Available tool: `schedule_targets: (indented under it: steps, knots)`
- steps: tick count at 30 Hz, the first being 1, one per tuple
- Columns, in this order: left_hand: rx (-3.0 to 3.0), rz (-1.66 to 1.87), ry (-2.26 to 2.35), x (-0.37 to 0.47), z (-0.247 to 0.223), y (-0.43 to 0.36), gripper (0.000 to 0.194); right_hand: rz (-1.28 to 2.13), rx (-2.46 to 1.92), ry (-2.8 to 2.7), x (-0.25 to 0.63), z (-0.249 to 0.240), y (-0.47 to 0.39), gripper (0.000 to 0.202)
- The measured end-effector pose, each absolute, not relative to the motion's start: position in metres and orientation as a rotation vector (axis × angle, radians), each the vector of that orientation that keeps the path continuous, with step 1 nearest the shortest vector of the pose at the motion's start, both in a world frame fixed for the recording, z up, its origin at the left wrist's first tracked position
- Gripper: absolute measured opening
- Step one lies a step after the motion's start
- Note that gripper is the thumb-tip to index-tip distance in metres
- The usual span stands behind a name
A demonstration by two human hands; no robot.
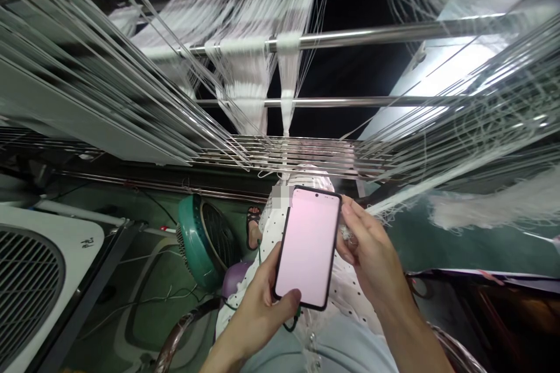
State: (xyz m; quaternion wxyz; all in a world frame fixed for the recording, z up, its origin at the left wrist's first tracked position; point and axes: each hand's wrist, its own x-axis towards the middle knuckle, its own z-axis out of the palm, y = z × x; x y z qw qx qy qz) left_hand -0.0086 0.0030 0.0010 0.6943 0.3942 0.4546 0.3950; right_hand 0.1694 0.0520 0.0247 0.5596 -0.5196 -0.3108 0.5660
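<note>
A smartphone (pixel 308 247) in a black case is held upright over my lap, its screen lit a plain pale pink. My left hand (pixel 266 300) is closed round its lower left side, the thumb lying on the bottom of the screen. At the upper right edge, the curled fingers of my right hand (pixel 367 239) touch the phone. A small whitish tuft (pixel 347 235), perhaps thread, shows between those fingers. From the phone's bottom hangs a green and black cord (pixel 292 323).
Ahead, white yarns (pixel 245 70) drape over metal bars (pixel 359 38), with thin rods (pixel 301 151) just beyond my knees. A green fan (pixel 203 242) stands on the floor at left, near a grey-white grilled machine (pixel 83 233). Cables cross the floor. A frayed white bundle (pixel 494 201) hangs at right.
</note>
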Motion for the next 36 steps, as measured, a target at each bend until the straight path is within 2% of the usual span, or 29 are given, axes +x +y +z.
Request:
schedule_targets:
  steps: [9, 36]
  knots:
    - [0.904, 0.900, 0.937, -0.009, 0.001, 0.005, 0.071, 1.341, -1.218, -0.767, 0.170, 0.026, 0.053, 0.030]
    - [0.895, 0.867, 1.000, -0.011, -0.003, 0.000, 0.075, 1.318, -1.278, -0.714, 0.172, 0.016, 0.049, 0.034]
